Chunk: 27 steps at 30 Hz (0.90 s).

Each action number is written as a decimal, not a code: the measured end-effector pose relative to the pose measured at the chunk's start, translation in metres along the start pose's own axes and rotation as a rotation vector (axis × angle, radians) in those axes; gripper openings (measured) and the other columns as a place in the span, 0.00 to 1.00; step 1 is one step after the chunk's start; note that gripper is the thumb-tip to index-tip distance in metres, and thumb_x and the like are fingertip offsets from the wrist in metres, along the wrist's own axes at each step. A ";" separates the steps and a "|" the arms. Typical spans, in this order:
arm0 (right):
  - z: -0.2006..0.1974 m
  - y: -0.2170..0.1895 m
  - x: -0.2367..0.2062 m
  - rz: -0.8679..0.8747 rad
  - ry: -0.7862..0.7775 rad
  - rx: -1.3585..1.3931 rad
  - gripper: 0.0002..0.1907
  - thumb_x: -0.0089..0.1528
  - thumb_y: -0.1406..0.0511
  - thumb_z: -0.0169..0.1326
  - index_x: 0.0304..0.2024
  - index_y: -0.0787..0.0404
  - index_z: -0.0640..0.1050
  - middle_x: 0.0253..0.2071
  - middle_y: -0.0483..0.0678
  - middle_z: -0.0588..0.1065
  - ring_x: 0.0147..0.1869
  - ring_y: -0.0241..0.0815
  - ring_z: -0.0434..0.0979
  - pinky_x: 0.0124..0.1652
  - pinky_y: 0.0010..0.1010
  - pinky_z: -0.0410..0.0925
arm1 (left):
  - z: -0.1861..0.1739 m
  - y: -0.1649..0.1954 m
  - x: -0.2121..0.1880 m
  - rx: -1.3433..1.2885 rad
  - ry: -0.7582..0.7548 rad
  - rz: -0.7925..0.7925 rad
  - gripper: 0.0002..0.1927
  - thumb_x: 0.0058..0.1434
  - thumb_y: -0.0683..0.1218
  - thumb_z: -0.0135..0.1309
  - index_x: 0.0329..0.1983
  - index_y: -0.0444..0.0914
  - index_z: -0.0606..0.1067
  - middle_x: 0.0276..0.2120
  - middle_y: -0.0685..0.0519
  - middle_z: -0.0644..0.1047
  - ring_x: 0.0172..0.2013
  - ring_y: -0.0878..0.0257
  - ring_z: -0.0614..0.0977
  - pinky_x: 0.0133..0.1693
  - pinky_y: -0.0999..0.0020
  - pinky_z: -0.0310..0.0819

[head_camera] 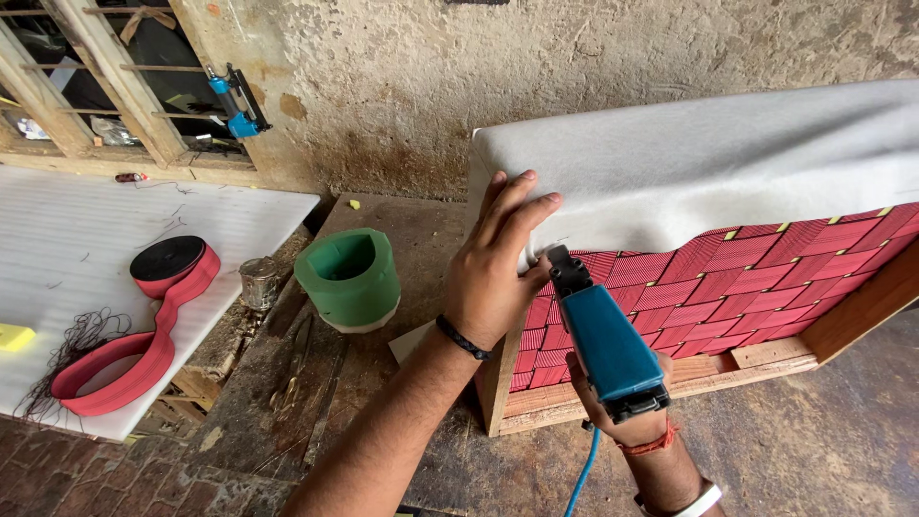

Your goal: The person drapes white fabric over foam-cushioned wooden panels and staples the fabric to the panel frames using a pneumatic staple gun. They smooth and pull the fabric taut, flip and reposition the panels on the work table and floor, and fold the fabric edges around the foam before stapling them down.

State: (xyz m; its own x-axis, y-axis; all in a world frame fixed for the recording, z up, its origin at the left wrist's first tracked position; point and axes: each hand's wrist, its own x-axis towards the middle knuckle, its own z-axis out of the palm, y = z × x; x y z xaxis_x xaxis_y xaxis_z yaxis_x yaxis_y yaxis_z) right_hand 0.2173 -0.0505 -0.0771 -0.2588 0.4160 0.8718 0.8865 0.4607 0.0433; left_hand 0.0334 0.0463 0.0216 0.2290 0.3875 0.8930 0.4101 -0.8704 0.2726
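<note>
Stapling white felt onto a webbed wooden frame.
Left hand [493,273] flat, open, pressing soft felt [708,163] at frame [852,311] corner; right hand [622,407] wrapped around teal stapler [603,340], over red woven webbing [728,282].

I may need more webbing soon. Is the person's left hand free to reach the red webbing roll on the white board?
Probably not right now: the left hand is pressing the white fabric against the frame, and the red webbing roll lies well off to the left, past the green container.
</note>
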 end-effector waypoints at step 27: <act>-0.200 0.062 -0.103 0.490 -0.370 0.094 0.46 0.32 0.65 0.65 0.57 0.62 0.76 0.36 0.60 0.81 0.35 0.57 0.83 0.36 0.40 0.74 | 0.012 0.043 -0.008 -0.045 0.056 0.024 0.32 0.56 0.33 0.65 0.63 0.39 0.69 0.71 0.44 0.66 0.72 0.46 0.69 0.70 0.56 0.70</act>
State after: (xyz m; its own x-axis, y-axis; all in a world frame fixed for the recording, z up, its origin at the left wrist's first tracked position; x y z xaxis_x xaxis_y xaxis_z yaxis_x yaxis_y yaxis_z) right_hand 0.3761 -0.2216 -0.0670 0.0394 0.8333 0.5515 0.9028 0.2069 -0.3771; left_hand 0.0605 0.0094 0.0223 0.1877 0.3503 0.9176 0.3651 -0.8922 0.2659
